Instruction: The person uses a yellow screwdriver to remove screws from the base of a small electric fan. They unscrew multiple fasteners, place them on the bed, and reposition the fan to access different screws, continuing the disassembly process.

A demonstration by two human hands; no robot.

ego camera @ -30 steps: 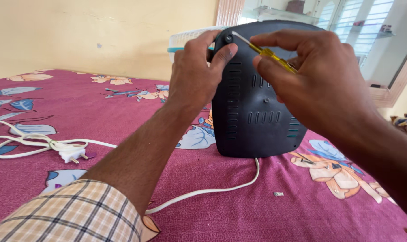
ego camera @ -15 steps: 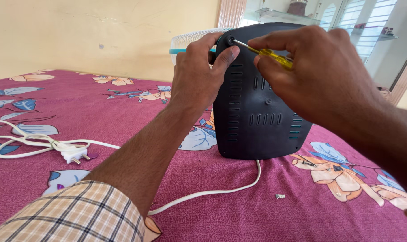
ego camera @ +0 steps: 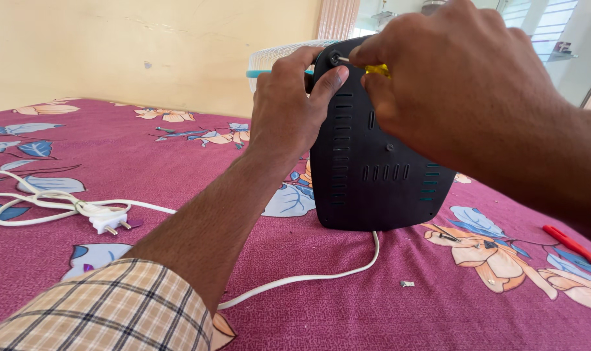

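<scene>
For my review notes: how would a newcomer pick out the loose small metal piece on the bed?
Start at the black fan housing standing on the magenta floral bedsheet. Follow its white cord toward the viewer; just right of the cord's bend lies the small metal piece. It is tiny and silvery, unlike the red tool farther right.

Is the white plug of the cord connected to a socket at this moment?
No, the white plug lies loose on the maroon floral bedsheet, its two pins bare.

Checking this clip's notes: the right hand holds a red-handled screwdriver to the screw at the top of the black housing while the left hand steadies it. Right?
Not quite: the head view shows the screwdriver in the right hand has a yellow handle. The rest holds: its tip meets the screw atop the housing, steadied by the left hand.
</scene>
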